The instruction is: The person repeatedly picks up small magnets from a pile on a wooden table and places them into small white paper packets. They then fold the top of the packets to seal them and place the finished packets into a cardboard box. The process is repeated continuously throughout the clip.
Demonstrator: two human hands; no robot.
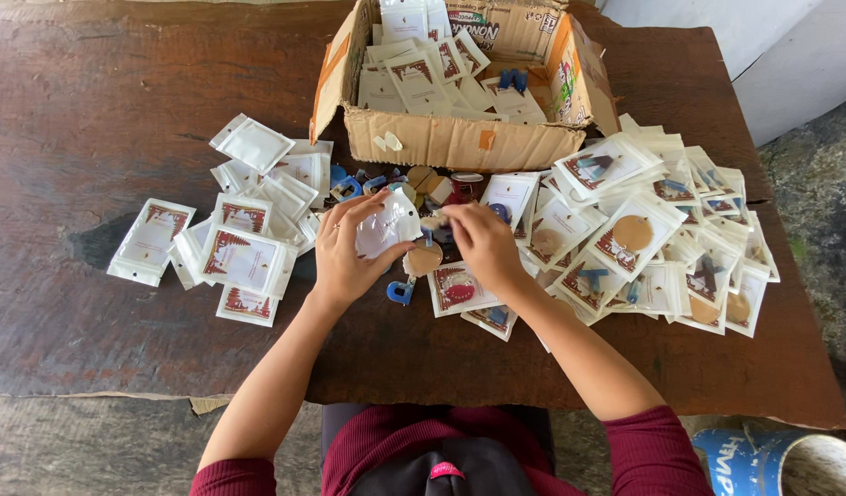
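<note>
- The left hand [345, 253] holds a small clear-and-white plastic pouch [386, 228] just in front of the cardboard box [459, 140] — thumb under it, fingers curled over its top edge, closed on it.
- The right hand [482, 243] meets the pouch at its right edge, fingertips pinched together there; what they pinch is too small to tell.
- A round tan wooden disc [424, 260] lies just below the pouch, between the two hands, and a blue clip-shaped piece [400, 292] lies on the wooden table [92, 110] nearer the person than the disc.
- Left of the box, a loose pile of flat white pouches [244, 225] is spread out — they look empty.
- Right of the box, a larger heap of filled pouches [652, 239] shows tan discs and blue pieces inside.
- Inside the box, more white pouches stand packed together.
</note>
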